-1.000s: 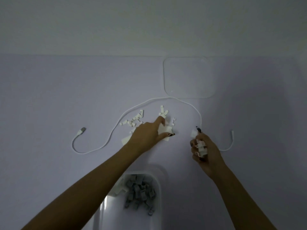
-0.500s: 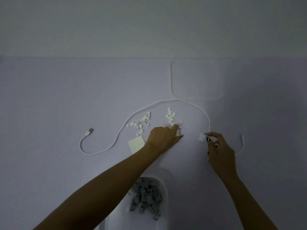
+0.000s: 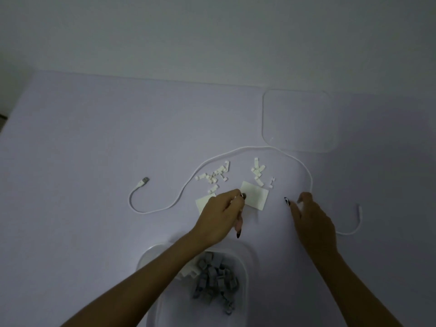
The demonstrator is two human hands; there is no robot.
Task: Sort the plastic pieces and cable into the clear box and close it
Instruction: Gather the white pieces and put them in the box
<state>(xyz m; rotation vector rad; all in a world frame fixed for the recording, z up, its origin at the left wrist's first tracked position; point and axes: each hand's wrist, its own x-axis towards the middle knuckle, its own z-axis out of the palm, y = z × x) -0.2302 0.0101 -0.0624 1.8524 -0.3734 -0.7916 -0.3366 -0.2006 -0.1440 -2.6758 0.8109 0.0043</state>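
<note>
A white cable (image 3: 247, 149) arcs across the lilac table, its USB plug (image 3: 145, 180) at the left. Small white plastic pieces lie in two clusters (image 3: 215, 177) (image 3: 258, 169) under the arc. The clear box (image 3: 245, 260) stands at the near edge with grey pieces (image 3: 217, 277) inside. My left hand (image 3: 221, 218) has its fingers curled at the left edge of a white square sheet (image 3: 257, 199), and a bit of white shows between thumb and fingers. My right hand (image 3: 313, 220) lies palm down over the cable, with a speck of white at its fingertips.
The clear lid (image 3: 299, 121) lies flat at the back right, next to the wall. A second white square sheet (image 3: 203, 202) is half hidden under my left hand. The cable's other end (image 3: 359, 208) loops out to the right of my right hand.
My left hand has drawn back towards me and uncovered the square sheet. My right hand has turned palm down and dropped to the table by the cable.
</note>
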